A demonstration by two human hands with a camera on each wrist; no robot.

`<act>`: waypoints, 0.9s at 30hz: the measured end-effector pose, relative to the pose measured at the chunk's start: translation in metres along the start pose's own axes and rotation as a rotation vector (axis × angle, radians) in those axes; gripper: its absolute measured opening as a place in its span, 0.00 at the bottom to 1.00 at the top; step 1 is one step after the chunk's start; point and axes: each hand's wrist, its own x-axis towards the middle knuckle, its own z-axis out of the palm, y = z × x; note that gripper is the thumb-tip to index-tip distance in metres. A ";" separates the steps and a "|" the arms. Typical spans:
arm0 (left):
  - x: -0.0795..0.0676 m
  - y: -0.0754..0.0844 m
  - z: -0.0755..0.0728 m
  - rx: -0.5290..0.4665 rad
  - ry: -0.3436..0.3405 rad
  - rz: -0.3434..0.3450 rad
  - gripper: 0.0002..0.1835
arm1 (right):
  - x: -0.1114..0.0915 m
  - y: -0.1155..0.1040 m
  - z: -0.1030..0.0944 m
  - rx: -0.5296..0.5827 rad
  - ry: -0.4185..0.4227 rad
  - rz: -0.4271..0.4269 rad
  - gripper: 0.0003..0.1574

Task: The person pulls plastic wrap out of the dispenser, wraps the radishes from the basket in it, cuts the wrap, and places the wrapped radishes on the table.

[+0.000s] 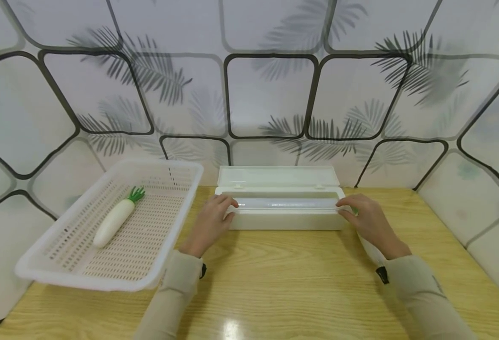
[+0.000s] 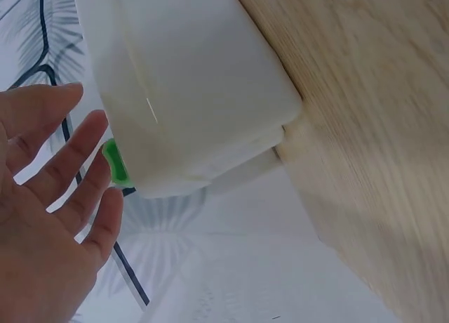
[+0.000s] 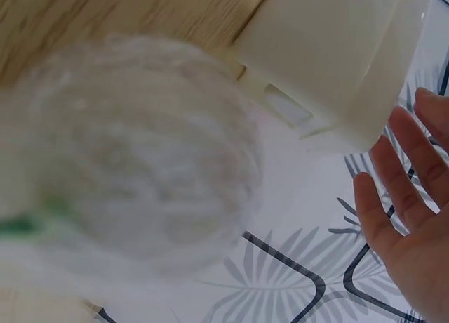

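Note:
A long white cling film box point(image 1: 287, 221) stands with its lid point(image 1: 278, 176) raised, a roll of film point(image 1: 287, 203) lying inside. At its left end is my left hand point(image 1: 213, 219), thumb and forefinger at the front rim; the left wrist view shows loosely spread fingers beside a small green piece point(image 2: 116, 163) on the box. My right hand point(image 1: 370, 222) is at the opposite end, fingertips right at the rim, the other fingers spread in the right wrist view. Under my right forearm lies a white object in clear film point(image 3: 147, 154), blurred up close, with some green on it.
To the left stands a white plastic basket point(image 1: 173, 241) holding a white radish point(image 1: 113, 223) with green leaf stubs. The wooden table point(image 1: 274, 283) meets a patterned wall point(image 1: 270, 94) close behind the box.

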 end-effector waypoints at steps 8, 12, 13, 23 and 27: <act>0.000 -0.006 -0.001 0.053 -0.110 0.000 0.14 | 0.003 0.006 0.003 -0.040 -0.014 -0.046 0.14; -0.002 -0.009 0.000 0.043 -0.079 0.001 0.15 | 0.007 0.005 0.002 -0.033 -0.035 -0.047 0.12; -0.002 -0.010 0.000 0.038 -0.070 0.000 0.15 | 0.008 0.005 0.002 -0.032 -0.040 -0.048 0.12; 0.001 -0.013 0.000 0.060 -0.090 -0.025 0.13 | 0.011 0.006 0.003 -0.058 -0.061 -0.058 0.10; 0.001 -0.013 -0.002 0.083 -0.100 -0.032 0.12 | 0.011 0.006 0.004 -0.057 -0.085 -0.042 0.09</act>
